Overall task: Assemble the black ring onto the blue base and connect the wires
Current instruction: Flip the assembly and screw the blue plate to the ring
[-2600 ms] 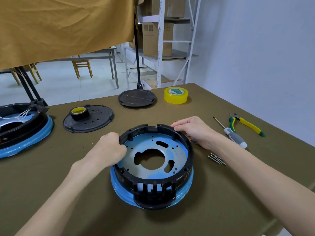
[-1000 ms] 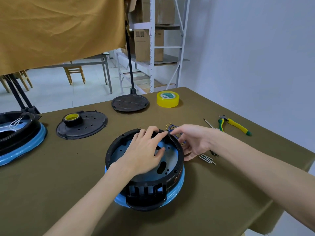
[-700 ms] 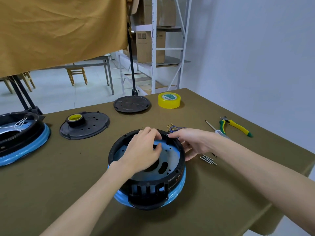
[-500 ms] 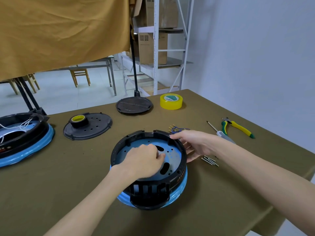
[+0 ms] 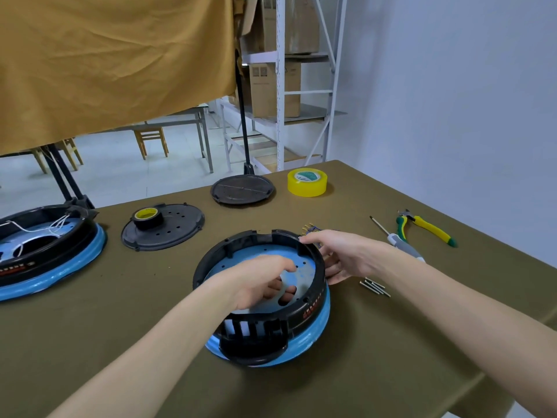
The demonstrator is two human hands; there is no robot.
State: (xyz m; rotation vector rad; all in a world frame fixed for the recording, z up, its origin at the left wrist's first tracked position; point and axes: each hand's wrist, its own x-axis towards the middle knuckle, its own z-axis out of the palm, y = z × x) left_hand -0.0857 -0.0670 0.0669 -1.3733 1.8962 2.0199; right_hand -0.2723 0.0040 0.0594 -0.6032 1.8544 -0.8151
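Both hands reach forward: left hand [image 5: 259, 279] fingers curled downward, right hand [image 5: 343, 254] loosely spread

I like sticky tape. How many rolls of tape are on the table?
2. A big yellow tape roll sits at the table's far edge; a small black-and-yellow tape roll sits on the round black plate. Others may be hidden.

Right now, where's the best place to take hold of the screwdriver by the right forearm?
Probably the grey handle: it lies flat on the table, the thin shaft pointing away toward the far edge. Come down from above, fingers across the handle, on the pliers' side, since the right forearm covers its near end.
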